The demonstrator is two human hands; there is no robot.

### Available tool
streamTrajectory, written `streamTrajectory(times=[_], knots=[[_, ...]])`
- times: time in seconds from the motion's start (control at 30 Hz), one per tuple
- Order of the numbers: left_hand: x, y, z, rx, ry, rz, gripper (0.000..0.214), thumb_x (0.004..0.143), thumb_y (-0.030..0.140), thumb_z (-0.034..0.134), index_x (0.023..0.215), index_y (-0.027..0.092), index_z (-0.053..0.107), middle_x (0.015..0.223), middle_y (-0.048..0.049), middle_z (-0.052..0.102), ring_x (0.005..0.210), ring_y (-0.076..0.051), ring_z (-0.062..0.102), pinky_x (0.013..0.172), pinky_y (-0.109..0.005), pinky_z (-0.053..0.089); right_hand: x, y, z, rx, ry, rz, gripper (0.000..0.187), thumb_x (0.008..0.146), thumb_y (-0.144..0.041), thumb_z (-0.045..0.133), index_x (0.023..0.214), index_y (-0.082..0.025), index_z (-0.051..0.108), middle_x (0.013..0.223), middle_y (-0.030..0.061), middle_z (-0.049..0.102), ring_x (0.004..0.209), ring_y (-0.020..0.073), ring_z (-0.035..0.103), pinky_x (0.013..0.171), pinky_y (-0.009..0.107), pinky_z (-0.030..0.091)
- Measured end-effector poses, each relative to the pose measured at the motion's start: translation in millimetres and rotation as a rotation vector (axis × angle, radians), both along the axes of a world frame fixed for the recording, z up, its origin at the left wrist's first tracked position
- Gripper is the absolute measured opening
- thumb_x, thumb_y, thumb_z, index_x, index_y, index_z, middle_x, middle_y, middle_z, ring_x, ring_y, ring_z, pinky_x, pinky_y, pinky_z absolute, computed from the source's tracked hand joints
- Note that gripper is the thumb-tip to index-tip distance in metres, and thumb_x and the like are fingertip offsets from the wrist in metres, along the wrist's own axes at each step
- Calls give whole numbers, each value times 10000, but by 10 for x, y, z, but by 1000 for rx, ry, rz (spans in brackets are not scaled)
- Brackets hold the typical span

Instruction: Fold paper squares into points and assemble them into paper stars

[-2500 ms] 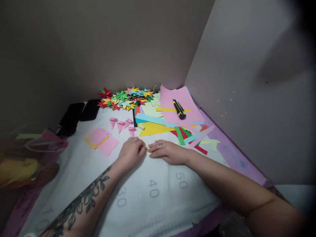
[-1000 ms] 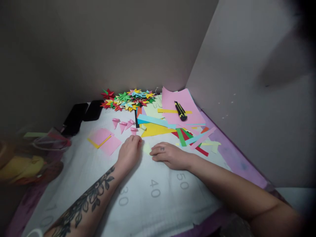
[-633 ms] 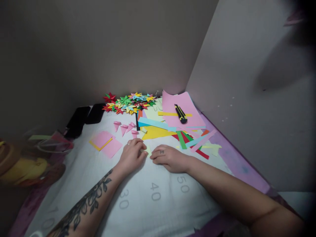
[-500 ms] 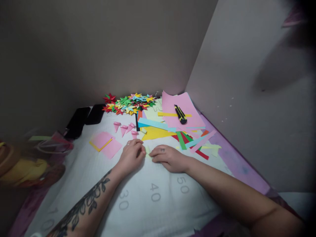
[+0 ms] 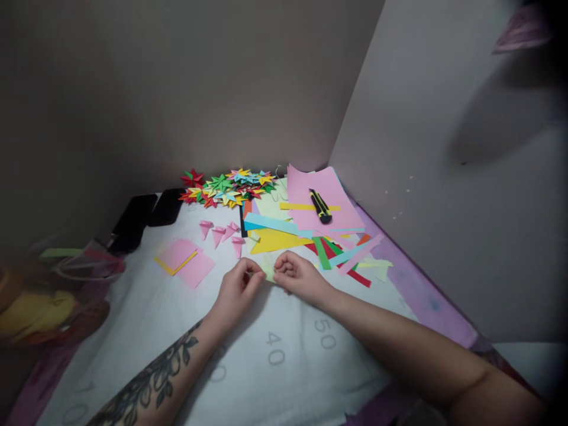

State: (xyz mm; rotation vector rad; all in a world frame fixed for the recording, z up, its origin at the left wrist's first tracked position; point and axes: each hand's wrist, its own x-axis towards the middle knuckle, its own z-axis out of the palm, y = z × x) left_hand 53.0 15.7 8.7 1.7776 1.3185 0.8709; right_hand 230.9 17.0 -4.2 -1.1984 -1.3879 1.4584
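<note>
My left hand [image 5: 237, 290] and my right hand [image 5: 298, 275] meet over a white gridded mat [image 5: 248, 355]. Between them they pinch a small pale yellow-green piece of paper [image 5: 267, 268], lifted a little off the mat. Both hands have their fingers curled closed on the paper's two sides. Just beyond the hands lie several small folded pink cones [image 5: 219, 232] and a yellow sheet [image 5: 275, 239].
A pile of coloured paper stars [image 5: 228, 184] sits by the back wall. A black-and-yellow utility knife [image 5: 320, 206] lies on a pink sheet [image 5: 323, 195] among loose coloured strips [image 5: 346, 257]. Pink and yellow squares [image 5: 181, 257] lie at left, past them two dark phones [image 5: 142, 213]. A wall closes the right side.
Both hands were flat, pressing the pale paper on the mat. Now the fingers have curled and pinched it from both sides, lifting it slightly.
</note>
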Motion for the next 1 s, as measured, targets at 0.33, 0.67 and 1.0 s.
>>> streamTrajectory(times=[0.33, 0.67, 1.0], knots=[[89, -7, -82, -137, -246, 28, 334, 741, 299, 604, 1000, 205, 415, 812, 15, 533, 714, -119, 553, 610, -228, 432, -45, -29, -15, 212, -80, -78, 152, 702, -183, 581, 783, -205, 455, 680, -53, 494, 577, 87, 475, 528, 205, 393], [119, -20, 13, -151, -367, 119, 221, 739, 258, 619, 847, 202, 435, 626, 68, 500, 541, -80, 495, 509, -182, 375, -36, -62, 21, 333, -191, -72, 138, 744, -170, 542, 846, -214, 460, 703, -45, 524, 615, 99, 519, 564, 213, 419], [-71, -61, 23, 285, -48, 51, 83, 793, 172, 520, 767, 200, 594, 826, -34, 670, 815, -165, 625, 753, -304, 502, 81, -42, 42, 487, -216, -118, 87, 770, -186, 571, 856, -198, 564, 719, -5, 569, 653, 123, 546, 578, 236, 441]])
